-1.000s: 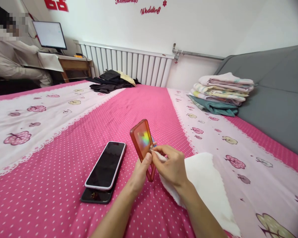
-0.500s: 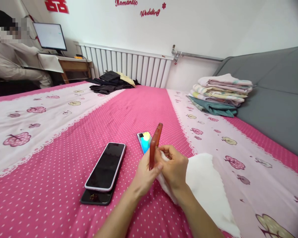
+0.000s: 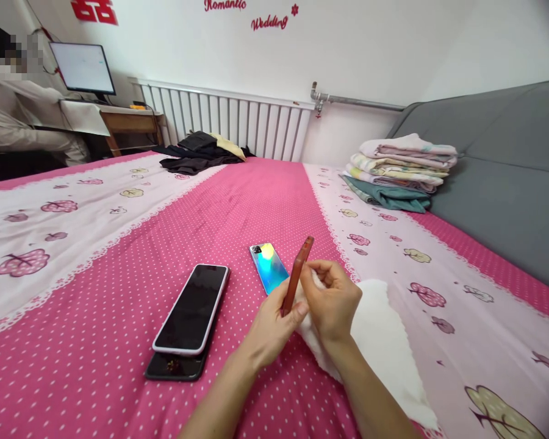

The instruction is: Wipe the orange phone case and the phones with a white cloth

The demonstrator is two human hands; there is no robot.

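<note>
Holding the translucent red-orange, rectangular phone case [image 3: 297,274] is the left hand [image 3: 269,326]; its thumb lies at the near, lower end, and the case stands edge-on above this hand, upper end tilted to the right; the right hand [image 3: 333,302] is curled around a bunched part of the white, soft fabric cloth [image 3: 382,338], its fingertips just beside the case's right face; contact there cannot be confirmed; the remaining cloth spreads from below the right hand to the right of its wrist.

Just beyond the left hand lies the blue, glossy, rectangular phone [image 3: 269,268], back upward; the hand and case cover part of its near end; left of the left hand, well apart, 2 rectangular phones lie stacked: on top, the white-edged, black-screened phone [image 3: 193,308], screen up; below it, the black, glossy phone [image 3: 183,367], offset so that its near end is exposed.

Beneath the hands extends the pink, white-dotted fabric bedspread [image 3: 260,198] with pale, tree-patterned bands; ahead and left of the hands, the heap of black and yellow garments [image 3: 199,152]; ahead and right, the stack of folded pastel and teal textiles [image 3: 405,161], beside the grey, padded headboard [image 3: 503,152]; farther ahead, the white, ribbed metal radiator [image 3: 224,116]; far left of the hands, a seated person [image 3: 13,116] in pale clothing at the brown wooden desk [image 3: 130,124], which carries the black-framed, rectangular monitor [image 3: 83,68].
</note>
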